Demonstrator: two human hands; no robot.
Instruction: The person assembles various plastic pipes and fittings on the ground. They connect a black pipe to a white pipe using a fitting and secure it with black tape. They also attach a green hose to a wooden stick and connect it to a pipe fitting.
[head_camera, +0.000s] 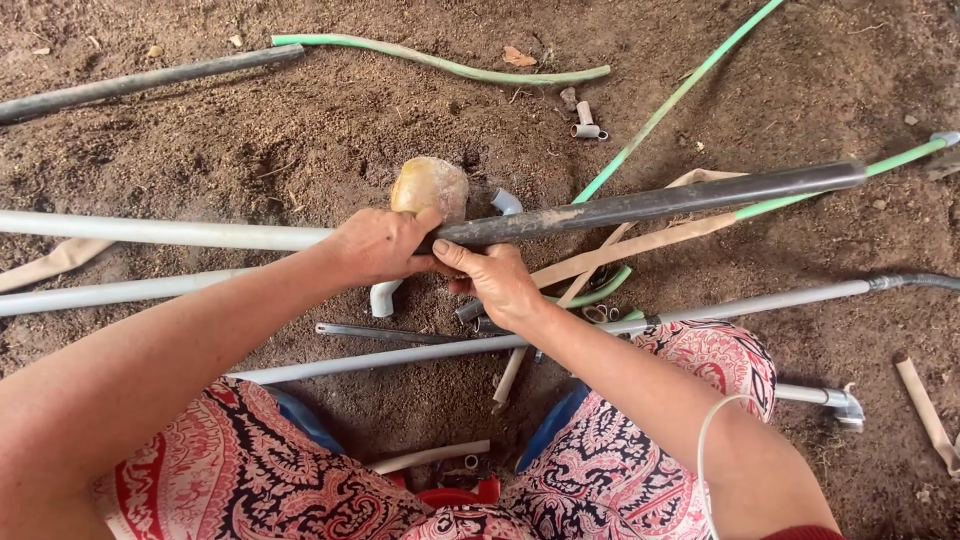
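— Nearest the lens?
— Red paisley cloth (250, 470) over both knees, soft and busy-patterned.
— And the hands?
— Left hand (378, 246) is clenched around a pale grey pipe (160, 231), smooth and round. Right hand (497, 280) grasps a dark, mud-streaked pipe (650, 205) that runs off toward 3 o'clock. Both pipes meet between the hands.
— Around them?
— At 12 o'clock sits a rounded tan stone (430, 185). Green hoses (440, 64), tan straps and short elbow fittings litter the crumbly brown soil (300, 140).
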